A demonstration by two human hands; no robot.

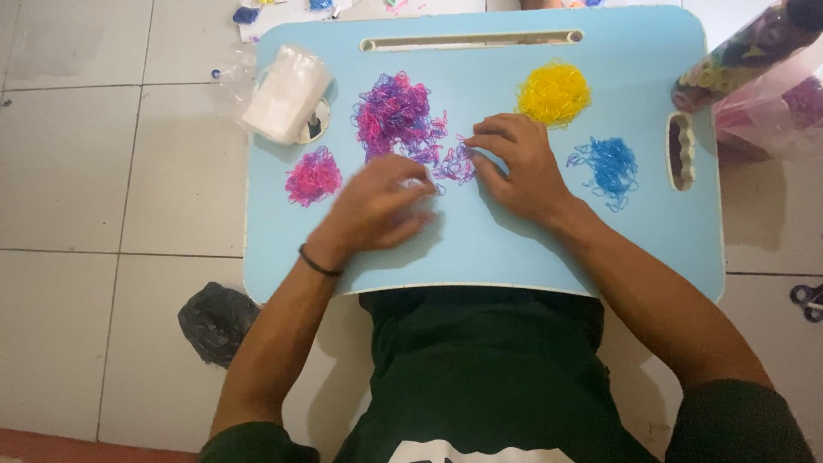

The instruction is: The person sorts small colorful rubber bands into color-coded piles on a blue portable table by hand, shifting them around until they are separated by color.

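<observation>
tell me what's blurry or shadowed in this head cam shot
In the head view, the left hand is smeared by motion blur, while the right hand and the yellow pile of bands look fairly sharp; soft shadows fall under both hands on the blue tray; lighting is even, with no strong glare; the plastic bag at the top right corner is cut off and slightly soft.

Both hands rest on the desk (600, 249), left hand (377, 206) beside right hand (519, 163), with a mixed band pile (399, 120) just beyond them. A small pile (313, 176) and packet (285, 93) lie left of the left hand; two piles (555, 93) (610, 165) lie right of the right hand.
</observation>
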